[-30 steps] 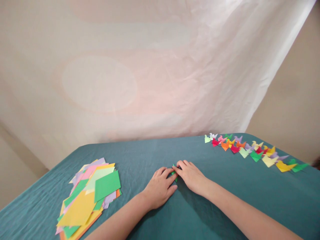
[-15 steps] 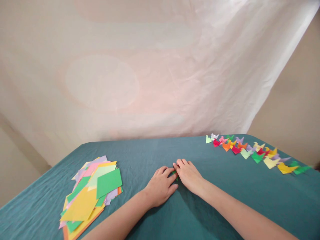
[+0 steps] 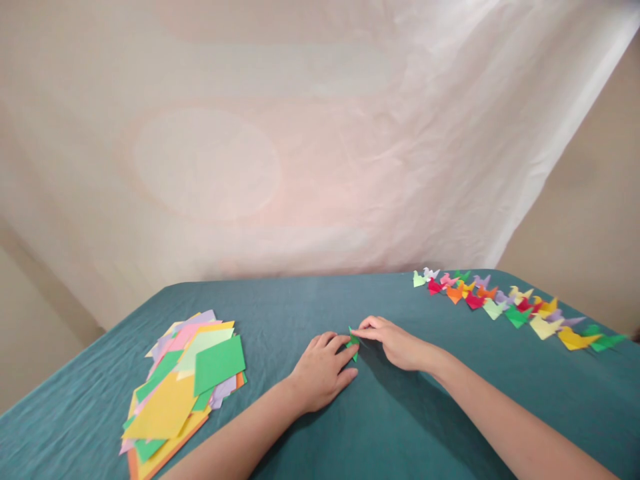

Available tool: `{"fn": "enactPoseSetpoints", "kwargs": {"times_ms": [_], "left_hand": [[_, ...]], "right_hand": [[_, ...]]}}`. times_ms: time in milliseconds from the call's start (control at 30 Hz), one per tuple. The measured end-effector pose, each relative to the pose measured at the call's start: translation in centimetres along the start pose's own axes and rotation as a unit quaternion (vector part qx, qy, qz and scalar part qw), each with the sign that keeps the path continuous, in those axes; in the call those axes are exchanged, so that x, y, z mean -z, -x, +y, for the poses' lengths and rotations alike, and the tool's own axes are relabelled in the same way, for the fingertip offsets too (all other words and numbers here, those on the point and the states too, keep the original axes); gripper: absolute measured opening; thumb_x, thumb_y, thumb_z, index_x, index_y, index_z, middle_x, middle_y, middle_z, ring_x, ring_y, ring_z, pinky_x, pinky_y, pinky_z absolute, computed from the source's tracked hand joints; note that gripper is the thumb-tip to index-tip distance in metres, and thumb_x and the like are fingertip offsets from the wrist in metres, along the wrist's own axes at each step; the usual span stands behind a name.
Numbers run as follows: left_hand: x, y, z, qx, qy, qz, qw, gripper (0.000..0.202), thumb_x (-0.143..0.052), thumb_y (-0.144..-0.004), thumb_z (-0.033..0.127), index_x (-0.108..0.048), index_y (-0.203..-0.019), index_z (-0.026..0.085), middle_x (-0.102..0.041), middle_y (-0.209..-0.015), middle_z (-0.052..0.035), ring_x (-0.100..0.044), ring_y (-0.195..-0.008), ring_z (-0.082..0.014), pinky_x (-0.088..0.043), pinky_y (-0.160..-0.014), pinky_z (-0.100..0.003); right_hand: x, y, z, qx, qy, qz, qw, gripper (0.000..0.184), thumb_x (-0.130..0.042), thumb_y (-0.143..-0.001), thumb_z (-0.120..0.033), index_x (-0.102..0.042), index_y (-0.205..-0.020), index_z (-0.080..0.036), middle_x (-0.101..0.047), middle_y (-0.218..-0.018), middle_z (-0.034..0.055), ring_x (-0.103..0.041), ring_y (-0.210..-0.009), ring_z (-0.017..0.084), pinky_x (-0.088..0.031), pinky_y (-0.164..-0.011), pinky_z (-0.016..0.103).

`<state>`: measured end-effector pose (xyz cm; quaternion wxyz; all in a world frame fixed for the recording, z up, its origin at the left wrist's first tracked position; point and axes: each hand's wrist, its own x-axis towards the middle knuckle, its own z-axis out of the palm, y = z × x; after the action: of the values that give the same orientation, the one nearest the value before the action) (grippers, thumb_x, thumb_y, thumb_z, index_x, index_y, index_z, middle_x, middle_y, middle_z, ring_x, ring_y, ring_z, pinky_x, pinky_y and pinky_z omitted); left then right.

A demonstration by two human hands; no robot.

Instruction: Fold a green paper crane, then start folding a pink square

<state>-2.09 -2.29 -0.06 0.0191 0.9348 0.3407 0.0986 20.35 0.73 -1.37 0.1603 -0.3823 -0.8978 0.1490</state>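
Note:
A small piece of folded green paper (image 3: 355,349) lies on the cloth between my two hands, partly covered by fingers. My left hand (image 3: 324,370) rests palm down beside it, fingers spread, with the fingertips on the paper's left side and the thumb apart on the cloth. From the right, my right hand (image 3: 395,341) reaches in with its index finger stretched to the paper's upper end and the other fingers curled. Whether the right thumb pinches the paper from below is hidden.
At the left a loose pile of coloured paper sheets (image 3: 165,407) lies on the dark green tablecloth (image 3: 300,300). Several small folded paper birds (image 3: 517,316) stand in rows at the right back. A pale cloth (image 3: 320,167) hangs behind the table.
My right hand has shifted a little to the right, its index finger now stretched out, and more of the green paper shows. My left hand has stayed in place.

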Motion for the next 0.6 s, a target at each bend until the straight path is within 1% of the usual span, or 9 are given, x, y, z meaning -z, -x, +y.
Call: {"fn": "enactPoseSetpoints", "kwargs": {"times_ms": [100,267,333,467,600], "left_hand": [[0.1,0.0,0.0,0.001,0.000,-0.001,1.000,0.041,-0.037,-0.091,0.041,-0.041,-0.129,0.027,-0.045,-0.128,-0.0046,-0.038,-0.116,-0.0249,-0.031,-0.100,-0.042],[0.1,0.1,0.0,-0.001,0.007,-0.007,1.000,0.042,-0.038,-0.091,0.042,-0.041,-0.130,0.027,-0.046,-0.129,-0.0041,-0.039,-0.117,-0.0248,-0.031,-0.100,-0.042],[0.1,0.1,-0.1,-0.001,0.010,-0.008,1.000,0.041,-0.038,-0.091,0.042,-0.041,-0.129,0.027,-0.045,-0.130,-0.0039,-0.039,-0.118,-0.0247,-0.031,-0.100,-0.042],[0.2,0.3,-0.3,-0.007,0.014,-0.019,1.000,0.042,-0.039,-0.090,0.042,-0.042,-0.129,0.027,-0.044,-0.133,-0.0036,-0.038,-0.121,-0.0245,-0.029,-0.102,-0.042],[0.5,0.3,-0.7,-0.018,0.015,-0.035,0.999,0.044,-0.039,-0.090,0.043,-0.040,-0.131,0.028,-0.041,-0.137,-0.0038,-0.037,-0.123,-0.0252,-0.031,-0.101,-0.042]], "right_hand": [[0.3,0.4,-0.8,-0.004,0.036,-0.022,0.999,0.061,-0.038,-0.076,0.003,-0.049,-0.126,-0.030,-0.052,-0.114,0.0057,-0.046,-0.104,0.017,-0.037,-0.090,0.031],[0.5,0.5,-2.2,-0.016,0.113,-0.053,0.992,0.056,-0.041,-0.078,0.000,-0.046,-0.128,-0.027,-0.051,-0.118,0.0077,-0.044,-0.108,0.019,-0.036,-0.088,0.033],[0.5,0.5,-2.5,-0.014,0.135,-0.052,0.989,0.052,-0.040,-0.081,-0.003,-0.046,-0.128,-0.026,-0.051,-0.118,0.0079,-0.044,-0.107,0.019,-0.037,-0.086,0.033],[0.4,0.4,-2.7,-0.007,0.180,-0.035,0.983,0.040,-0.037,-0.088,-0.009,-0.050,-0.123,-0.024,-0.054,-0.115,0.0081,-0.047,-0.103,0.020,-0.039,-0.081,0.034],[0.0,0.3,-3.0,0.001,0.222,-0.024,0.975,0.033,-0.038,-0.090,-0.014,-0.052,-0.119,-0.021,-0.056,-0.110,0.0085,-0.050,-0.099,0.021,-0.042,-0.078,0.035]]}}
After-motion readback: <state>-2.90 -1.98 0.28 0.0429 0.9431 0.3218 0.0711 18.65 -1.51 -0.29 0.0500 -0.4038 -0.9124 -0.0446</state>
